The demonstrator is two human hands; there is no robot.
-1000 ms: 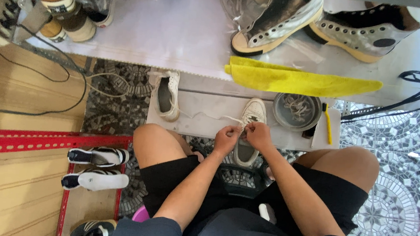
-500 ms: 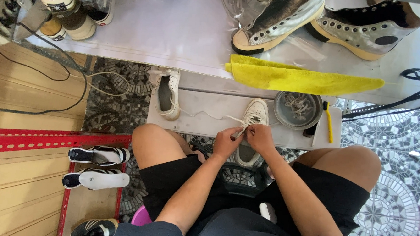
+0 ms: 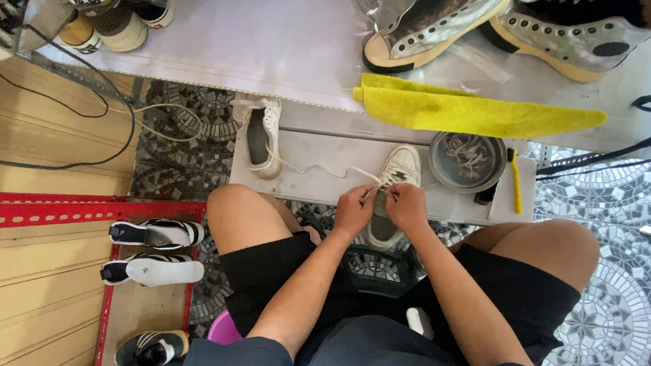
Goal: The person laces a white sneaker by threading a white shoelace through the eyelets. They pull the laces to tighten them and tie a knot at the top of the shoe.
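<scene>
While the left hand (image 3: 355,208) and right hand (image 3: 406,207) pinch the white lace (image 3: 356,174) over the white sneaker (image 3: 394,181) between them, even tension probably keeps lacing neat.

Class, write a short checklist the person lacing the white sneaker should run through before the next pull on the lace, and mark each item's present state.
1. Both hands on the lace: left hand and right hand meet over the white sneaker: ok.
2. Sneaker resting on the grey low bench: ok.
3. White shoelace trailing free across the bench: ok.
4. Lace threaded evenly through eyelets: cannot tell.
5. Round grey metal bowl apart from hands: ok.
</scene>
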